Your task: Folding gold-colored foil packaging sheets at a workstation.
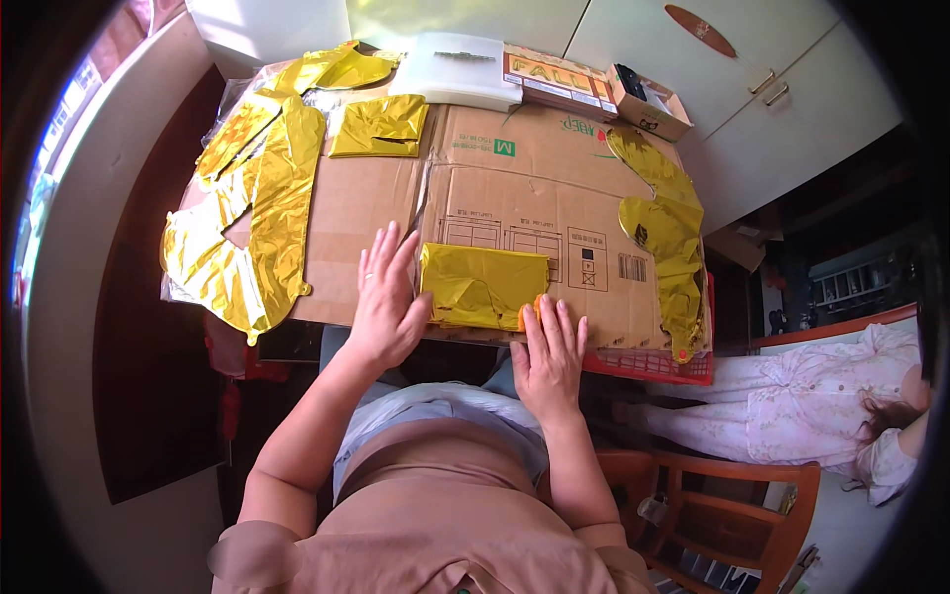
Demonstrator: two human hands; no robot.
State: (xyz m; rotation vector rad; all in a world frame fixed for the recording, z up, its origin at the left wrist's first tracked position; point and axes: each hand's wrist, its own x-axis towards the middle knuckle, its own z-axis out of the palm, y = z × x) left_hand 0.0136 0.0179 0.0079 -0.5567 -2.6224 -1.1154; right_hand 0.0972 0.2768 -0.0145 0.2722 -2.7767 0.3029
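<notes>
A gold foil balloon folded into a flat rectangle [485, 282] lies near the front edge of a flattened cardboard sheet [366, 198]. Beside its left end, my left hand [384, 302] rests with fingers stretched and apart, a ring on one of them. My right hand [551, 356] lies at the front right corner of the folded foil, fingers extended. A small orange thing [531, 311] shows by those fingertips, mostly hidden, and I cannot make out its kind. Neither hand grips the foil.
Unfolded gold foil balloons [282, 208] spread on the left, another [673, 218] along the right edge. A second folded foil packet [379, 127] sits farther back. Behind stand a white plastic box [455, 74], a printed carton [559, 79] and a small open box [648, 104]. Another person [792, 396] is at right, near a wooden chair [727, 510].
</notes>
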